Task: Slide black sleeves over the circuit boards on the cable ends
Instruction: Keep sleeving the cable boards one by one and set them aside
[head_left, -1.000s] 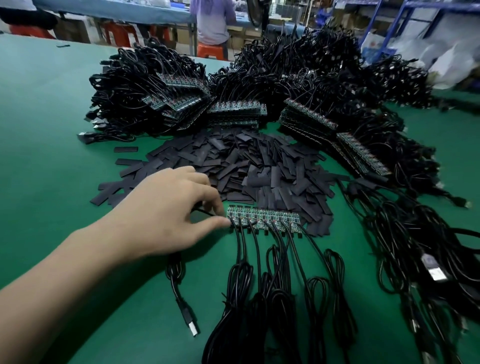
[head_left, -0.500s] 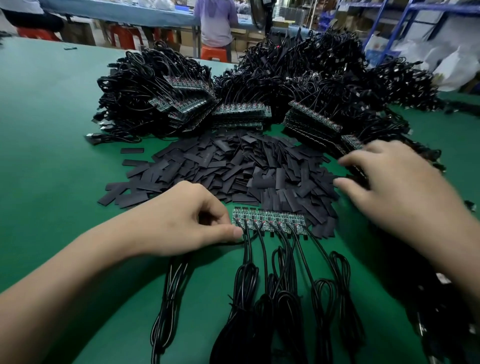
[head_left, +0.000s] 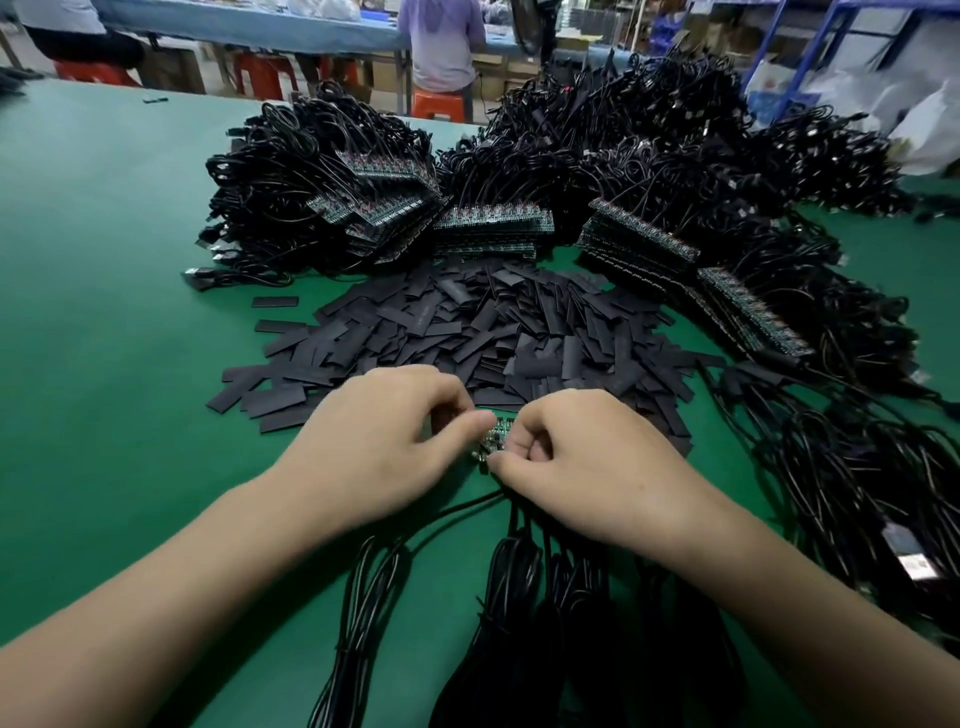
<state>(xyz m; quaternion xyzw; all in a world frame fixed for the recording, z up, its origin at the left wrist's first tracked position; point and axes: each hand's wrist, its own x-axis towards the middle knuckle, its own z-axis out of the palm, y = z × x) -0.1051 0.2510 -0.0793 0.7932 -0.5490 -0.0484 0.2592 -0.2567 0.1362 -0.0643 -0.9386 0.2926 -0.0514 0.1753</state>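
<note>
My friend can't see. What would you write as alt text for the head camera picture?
A left hand and a right hand pinch a small strip of circuit boards between them over a green table. Behind lies a pile of black sleeves, then heaps of black cables.

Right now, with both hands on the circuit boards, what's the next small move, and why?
Probably work one board free, since the left hand and right hand both pinch the circuit boards and neither holds a sleeve; the sleeve pile lies just beyond them.
</note>
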